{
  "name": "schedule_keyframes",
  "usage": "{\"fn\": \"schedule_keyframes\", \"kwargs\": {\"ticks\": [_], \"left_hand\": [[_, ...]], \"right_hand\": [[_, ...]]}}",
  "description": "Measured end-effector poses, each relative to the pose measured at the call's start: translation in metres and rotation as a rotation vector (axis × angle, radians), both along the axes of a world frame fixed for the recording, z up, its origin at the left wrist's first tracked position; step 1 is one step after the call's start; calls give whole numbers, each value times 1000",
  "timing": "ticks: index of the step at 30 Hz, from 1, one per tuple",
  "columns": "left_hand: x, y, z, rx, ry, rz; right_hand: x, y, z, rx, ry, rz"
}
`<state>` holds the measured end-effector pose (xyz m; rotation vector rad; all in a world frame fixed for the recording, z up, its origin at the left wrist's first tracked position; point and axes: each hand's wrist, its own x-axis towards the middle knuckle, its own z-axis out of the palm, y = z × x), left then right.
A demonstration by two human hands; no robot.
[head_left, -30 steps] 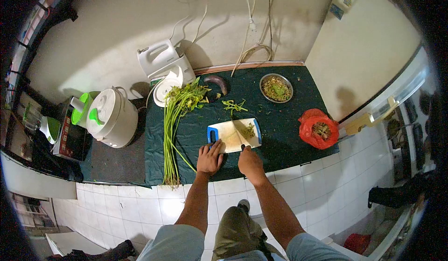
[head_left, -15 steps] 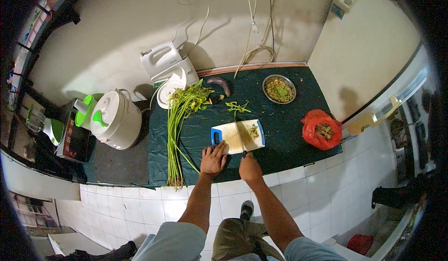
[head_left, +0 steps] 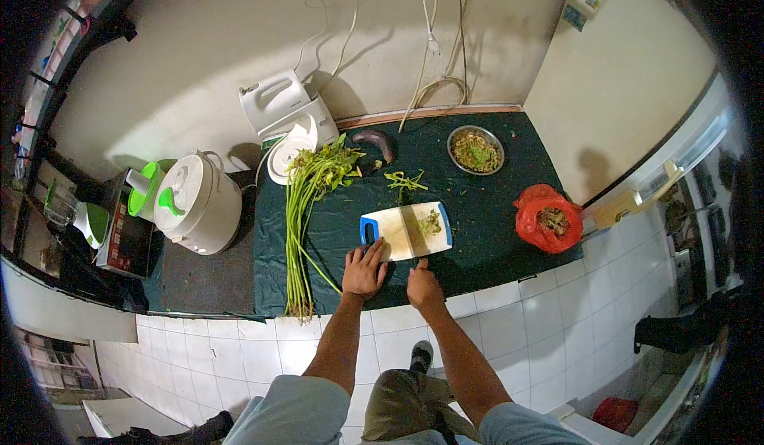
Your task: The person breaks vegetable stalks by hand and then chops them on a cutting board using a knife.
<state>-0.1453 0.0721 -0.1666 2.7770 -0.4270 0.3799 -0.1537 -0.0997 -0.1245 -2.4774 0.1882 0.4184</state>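
My right hand is wrapped round the dark handle of a knife, whose blade lies across a white cutting board with blue ends. Chopped greens sit on the board, right of the blade. Fingers spread, my left hand rests at the board's near left corner and appears to hold nothing. Just beyond the board are a few cut green stems. A long bunch of leafy stalks lies to the left.
Behind the board are an eggplant and a metal bowl of chopped food. A red plastic bag stands at the right. On the left are a white mixer, a rice cooker and a boxed appliance.
The view has shifted slightly since the first frame. The knife blade has tilted and moved a little on the board, with my right hand on its handle. My left hand stays at the board's corner.
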Motion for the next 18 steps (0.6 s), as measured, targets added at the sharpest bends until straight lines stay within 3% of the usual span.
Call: {"fn": "schedule_keyframes", "kwargs": {"ticks": [8, 12, 14, 18], "left_hand": [[2, 1, -2, -26, 14, 3], [1, 1, 0, -15, 27, 7], [2, 1, -1, -8, 14, 1], [1, 0, 0, -7, 30, 3]], "right_hand": [[16, -6, -2, -52, -111, 183], [-2, 10, 5, 32, -13, -17], [5, 4, -8, 17, -57, 9], [19, -4, 28, -52, -55, 71]]}}
